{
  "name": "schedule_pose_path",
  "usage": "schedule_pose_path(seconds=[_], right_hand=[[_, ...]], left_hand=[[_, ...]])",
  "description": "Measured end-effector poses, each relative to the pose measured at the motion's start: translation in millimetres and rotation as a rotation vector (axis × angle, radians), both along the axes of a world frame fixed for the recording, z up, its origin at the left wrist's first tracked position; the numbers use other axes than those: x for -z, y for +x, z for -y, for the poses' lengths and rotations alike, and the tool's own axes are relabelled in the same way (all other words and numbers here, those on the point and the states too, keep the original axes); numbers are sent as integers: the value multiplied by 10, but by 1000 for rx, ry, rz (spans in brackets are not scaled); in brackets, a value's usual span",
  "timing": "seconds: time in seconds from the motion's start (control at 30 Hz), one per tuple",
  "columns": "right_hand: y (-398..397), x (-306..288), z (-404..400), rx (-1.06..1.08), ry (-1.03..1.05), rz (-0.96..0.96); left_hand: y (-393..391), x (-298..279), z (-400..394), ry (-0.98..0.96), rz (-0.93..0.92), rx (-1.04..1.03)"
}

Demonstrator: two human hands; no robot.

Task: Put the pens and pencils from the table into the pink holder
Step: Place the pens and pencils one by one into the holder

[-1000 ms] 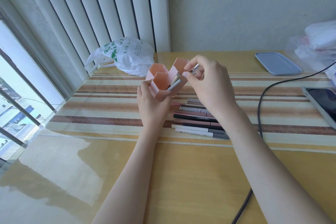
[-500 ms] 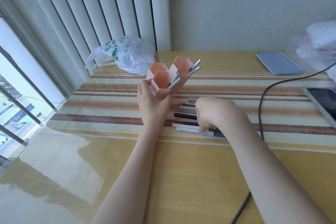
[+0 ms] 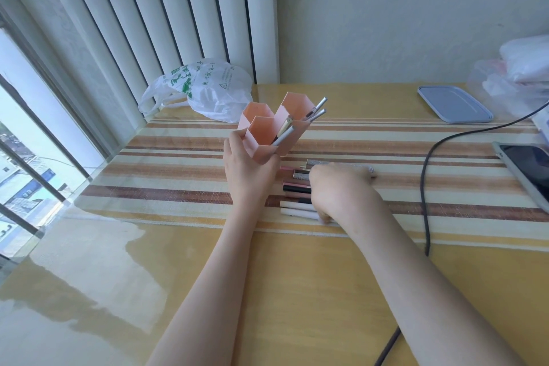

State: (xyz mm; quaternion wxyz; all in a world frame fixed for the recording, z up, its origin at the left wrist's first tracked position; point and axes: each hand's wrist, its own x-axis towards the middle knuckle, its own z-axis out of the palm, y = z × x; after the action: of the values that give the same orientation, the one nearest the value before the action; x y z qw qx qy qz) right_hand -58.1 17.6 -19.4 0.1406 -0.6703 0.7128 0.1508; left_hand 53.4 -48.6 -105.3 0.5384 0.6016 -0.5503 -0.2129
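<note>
While your left hand (image 3: 249, 171) gripped pink holder (image 3: 274, 128) tilted above surface (image 3: 267, 291), four pens (image 3: 297, 128) inside leaned outward; more tilt could spill them. Your right hand (image 3: 335, 190) lay on pen row (image 3: 297, 190); grip state hidden, cannot tell. Careless pull could scatter neighbours.

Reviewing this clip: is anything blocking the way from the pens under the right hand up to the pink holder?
Nothing visible blocks it. The right hand rests on the row of pens on the striped mat. The left hand holds the pink holder tilted just above and left of them, its openings unobstructed though some already hold pens.
</note>
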Motion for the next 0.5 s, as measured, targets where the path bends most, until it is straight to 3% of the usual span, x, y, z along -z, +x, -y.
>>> schedule_pose_path(seconds=[0.37, 0.5], right_hand=[[47, -19, -24, -76, 61, -77], [-37, -116, -45, -69, -34, 8]], left_hand=[[-2, 5, -1, 4, -8, -4], [5, 11, 10, 3, -16, -4]])
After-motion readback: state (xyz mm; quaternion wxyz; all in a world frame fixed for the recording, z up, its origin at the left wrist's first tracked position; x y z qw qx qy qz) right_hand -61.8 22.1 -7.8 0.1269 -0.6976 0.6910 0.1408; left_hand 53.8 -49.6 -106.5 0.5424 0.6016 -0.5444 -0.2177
